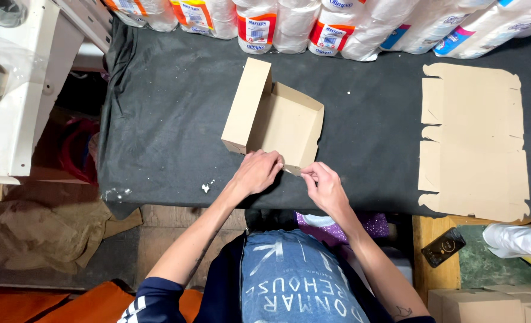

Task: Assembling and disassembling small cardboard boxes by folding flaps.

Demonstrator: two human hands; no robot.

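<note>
A tan cardboard box (280, 122), partly folded with its lid flap standing up on the left, sits on a dark cloth-covered table (175, 119). My left hand (257, 171) grips the box's near edge, fingers curled over the front wall. My right hand (323, 185) pinches the near right corner flap of the same box between thumb and fingers. The two hands are a few centimetres apart at the table's front edge.
A stack of flat, unfolded cardboard blanks (473, 140) lies on the table's right side. Wrapped paper rolls (313, 24) line the far edge. A white frame (20, 90) stands at left. A dark phone (443, 246) rests on a low surface at lower right.
</note>
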